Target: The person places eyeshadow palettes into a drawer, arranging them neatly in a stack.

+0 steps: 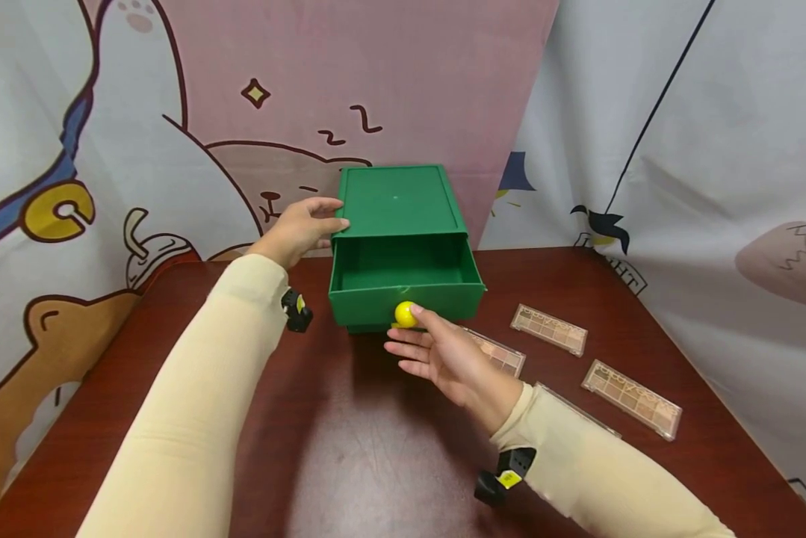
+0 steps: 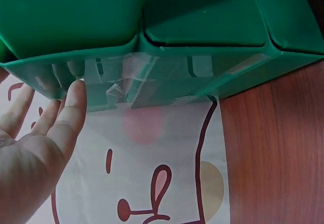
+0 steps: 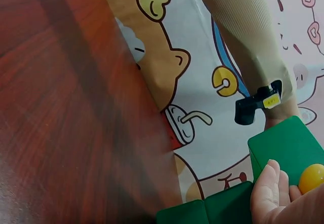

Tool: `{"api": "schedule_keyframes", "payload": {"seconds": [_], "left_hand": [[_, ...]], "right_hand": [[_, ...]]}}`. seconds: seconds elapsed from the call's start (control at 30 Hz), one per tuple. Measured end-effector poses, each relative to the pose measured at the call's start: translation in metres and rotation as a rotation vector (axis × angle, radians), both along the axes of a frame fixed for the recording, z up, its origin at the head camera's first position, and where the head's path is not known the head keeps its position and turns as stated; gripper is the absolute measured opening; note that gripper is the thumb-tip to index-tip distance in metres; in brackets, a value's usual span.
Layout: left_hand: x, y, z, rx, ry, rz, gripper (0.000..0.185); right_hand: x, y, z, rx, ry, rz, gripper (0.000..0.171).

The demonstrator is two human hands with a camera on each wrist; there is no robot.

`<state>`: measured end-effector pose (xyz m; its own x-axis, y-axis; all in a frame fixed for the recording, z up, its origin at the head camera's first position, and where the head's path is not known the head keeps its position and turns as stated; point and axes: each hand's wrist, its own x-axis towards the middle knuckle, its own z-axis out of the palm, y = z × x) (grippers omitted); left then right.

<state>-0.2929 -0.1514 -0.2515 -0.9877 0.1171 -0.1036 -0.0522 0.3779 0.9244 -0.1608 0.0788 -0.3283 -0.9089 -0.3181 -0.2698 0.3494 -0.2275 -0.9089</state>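
A green box stands near the back of the table, with its drawer pulled partway out and no contents visible inside. My left hand rests against the box's left side, its thumb at the top edge. In the left wrist view, fairly straight fingers touch the smooth side wall. At the drawer front, my right hand holds the round yellow knob. Its thumb lies on the knob's right side, while several fingers extend below it; the index finger seems hidden behind the knob.
Eyeshadow palettes lie to the right on the dark red wooden table: one farther back, one nearer the right edge, and one partly behind my right hand. Another clear edge shows by my sleeve. Printed cloth hangs close behind the box.
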Motion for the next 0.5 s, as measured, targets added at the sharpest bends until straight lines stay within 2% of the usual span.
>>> {"api": "schedule_keyframes", "payload": {"seconds": [0.23,0.5], "left_hand": [[0.000,0.001,-0.002,0.005,-0.004,-0.005,0.054],[0.000,0.000,-0.002,0.012,-0.001,-0.008,0.054]], "right_hand": [[0.015,0.002,-0.001,0.005,-0.004,-0.002,0.037],[0.030,0.006,-0.003,0.005,0.008,0.043,0.038]]}}
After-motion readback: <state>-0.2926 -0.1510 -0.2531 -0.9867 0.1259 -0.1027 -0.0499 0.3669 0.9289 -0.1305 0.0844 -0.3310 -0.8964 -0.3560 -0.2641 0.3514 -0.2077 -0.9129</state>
